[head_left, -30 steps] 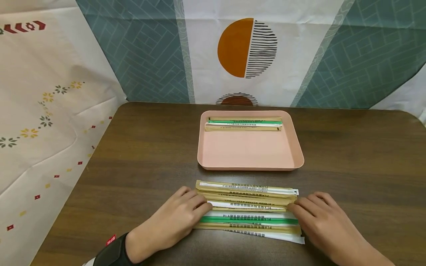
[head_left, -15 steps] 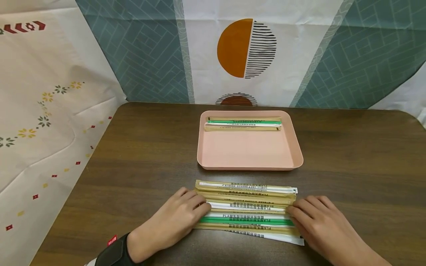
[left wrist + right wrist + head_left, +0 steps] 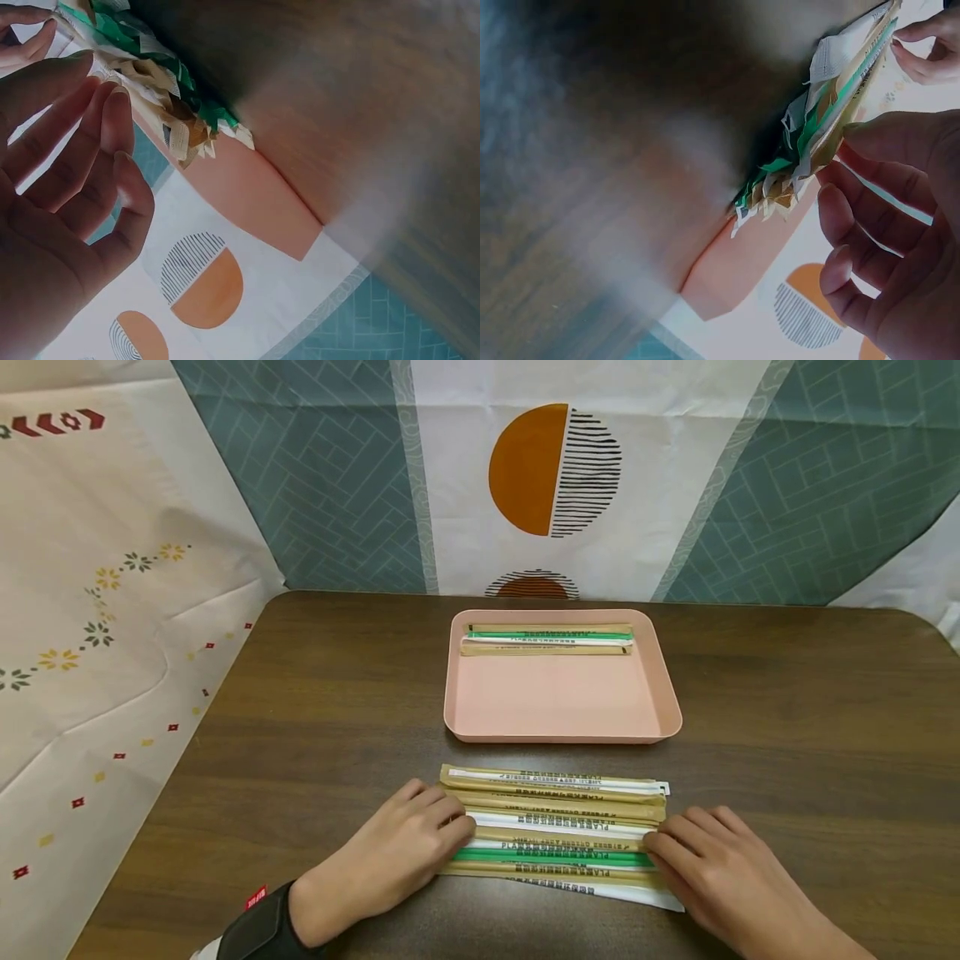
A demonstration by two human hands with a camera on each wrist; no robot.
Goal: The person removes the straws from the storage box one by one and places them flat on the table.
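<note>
A heap of paper-wrapped straws (image 3: 555, 807) in tan, white and green lies on the table, the straws roughly parallel and running left to right. My left hand (image 3: 408, 843) pinches the left end of one tan-wrapped straw (image 3: 558, 838) between thumb and fingertips. At the opposite end, my right hand (image 3: 720, 864) pinches the same straw between thumb and index finger. In both wrist views the remaining fingers are bent, and the crinkled wrapper ends (image 3: 780, 184) of the other straws stick out beside the fingertips.
Behind the heap stands a shallow pink tray (image 3: 562, 731). Several wrapped straws (image 3: 551, 638), tan, green and white, lie side by side along its far edge. A patterned cloth (image 3: 337, 477) hangs beyond the back edge of the wooden table (image 3: 315, 693).
The tan straw between my hands now shows wider over the heap, and more of the white straw behind it is uncovered. My right hand has shifted slightly toward me and left; the left barely moved.
</note>
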